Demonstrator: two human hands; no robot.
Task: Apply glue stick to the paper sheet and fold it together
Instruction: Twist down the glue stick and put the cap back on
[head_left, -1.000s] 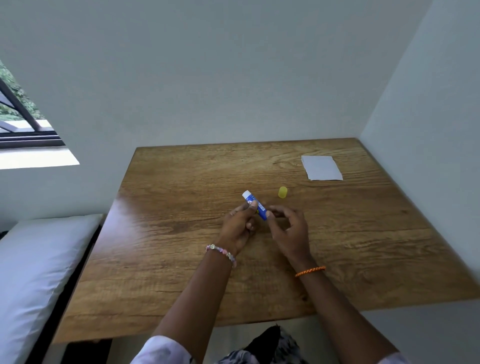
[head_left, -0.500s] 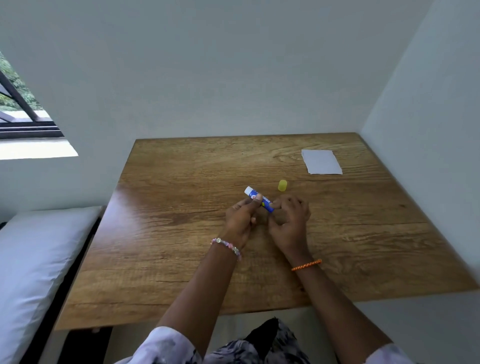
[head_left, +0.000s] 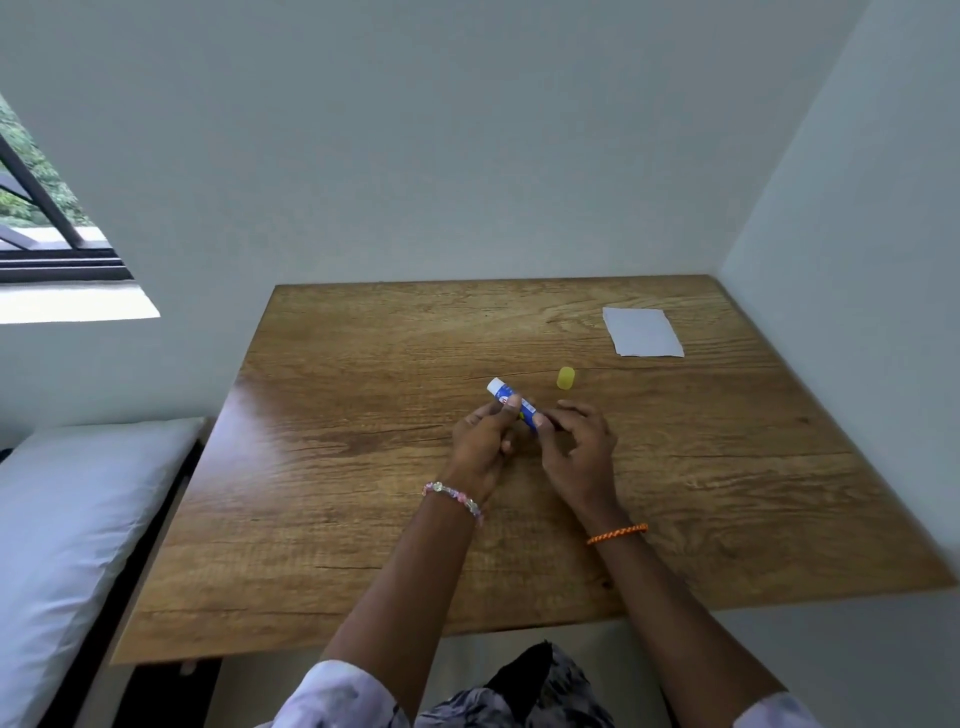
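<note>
A blue and white glue stick (head_left: 506, 395) is held over the middle of the wooden table (head_left: 363, 467), its white end pointing up and to the left. My left hand (head_left: 480, 441) grips its barrel between thumb and fingers. My right hand (head_left: 574, 441) pinches the lower, near end with thumb and forefinger. The stick's yellow cap (head_left: 565, 378) stands on the table just beyond my right hand. A white paper sheet (head_left: 642, 331) lies flat at the far right of the table, apart from both hands.
White walls close the table in at the back and on the right. A white cushion (head_left: 67, 545) lies low on the left beside the table. A window (head_left: 36, 208) is at the far left.
The right hand's fingers closed over the stick's end half a second ago and have spread again. The stick stays in both hands, roughly in the same place.
</note>
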